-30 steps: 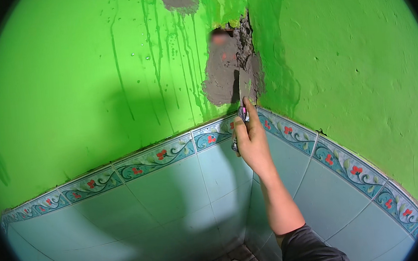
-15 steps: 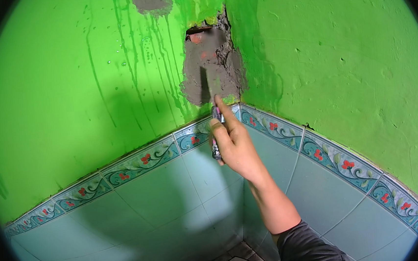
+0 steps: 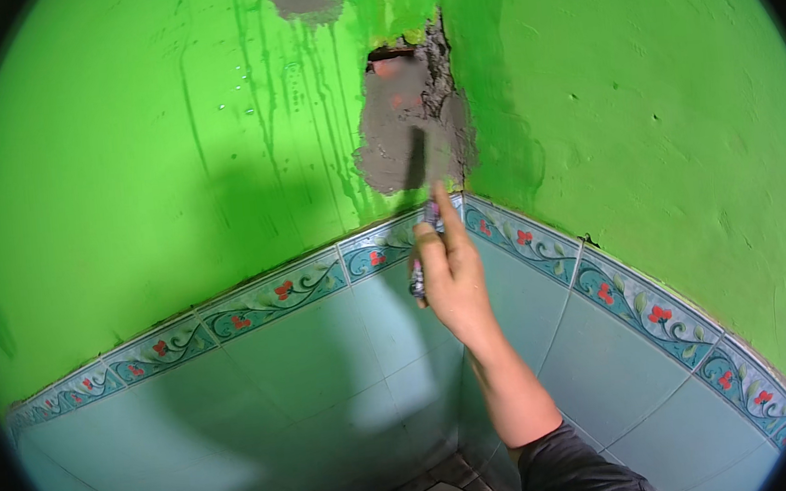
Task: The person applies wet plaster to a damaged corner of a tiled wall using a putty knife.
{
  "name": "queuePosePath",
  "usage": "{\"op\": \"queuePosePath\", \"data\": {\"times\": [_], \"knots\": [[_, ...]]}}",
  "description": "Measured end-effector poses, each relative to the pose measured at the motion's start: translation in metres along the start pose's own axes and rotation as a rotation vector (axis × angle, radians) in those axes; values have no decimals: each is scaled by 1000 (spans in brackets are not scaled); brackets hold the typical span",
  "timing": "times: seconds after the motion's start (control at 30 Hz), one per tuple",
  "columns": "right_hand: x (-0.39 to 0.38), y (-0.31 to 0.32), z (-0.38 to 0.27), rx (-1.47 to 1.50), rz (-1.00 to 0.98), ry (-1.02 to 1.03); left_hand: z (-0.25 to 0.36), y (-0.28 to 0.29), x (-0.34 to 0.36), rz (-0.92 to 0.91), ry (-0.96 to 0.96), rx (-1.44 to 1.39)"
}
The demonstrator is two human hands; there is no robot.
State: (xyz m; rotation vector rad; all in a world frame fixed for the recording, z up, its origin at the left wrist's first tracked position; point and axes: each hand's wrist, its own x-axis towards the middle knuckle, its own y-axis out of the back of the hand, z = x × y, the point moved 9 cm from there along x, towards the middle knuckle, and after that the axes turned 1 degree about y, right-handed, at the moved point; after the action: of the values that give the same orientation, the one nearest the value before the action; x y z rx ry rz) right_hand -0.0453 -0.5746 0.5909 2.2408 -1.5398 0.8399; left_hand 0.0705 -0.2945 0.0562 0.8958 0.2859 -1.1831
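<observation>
A narrow trowel (image 3: 419, 165) is gripped by the right hand (image 3: 451, 273), forefinger extended for pressure, blade flat against the mortar patch (image 3: 398, 134); the left hand is unseen.

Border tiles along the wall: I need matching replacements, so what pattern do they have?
The border tiles show red flowers on green leafy vines over blue, clearest in the head view.
</observation>
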Motion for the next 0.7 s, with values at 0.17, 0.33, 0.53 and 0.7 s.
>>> {"op": "queuePosePath", "data": {"times": [0.17, 0.33, 0.53, 0.7], "knots": [[3, -9, 33, 100, 88, -76, 7, 2, -4, 4, 19, -44], [10, -62, 5, -67, -7, 116, -6, 4, -7, 30, 67, -6], [6, -61, -21, 93, -53, 106, -1, 3, -11, 41, 59, -7], [22, -27, 4, 60, 84, -45, -7, -4, 1, 38, 1, -73]]}}
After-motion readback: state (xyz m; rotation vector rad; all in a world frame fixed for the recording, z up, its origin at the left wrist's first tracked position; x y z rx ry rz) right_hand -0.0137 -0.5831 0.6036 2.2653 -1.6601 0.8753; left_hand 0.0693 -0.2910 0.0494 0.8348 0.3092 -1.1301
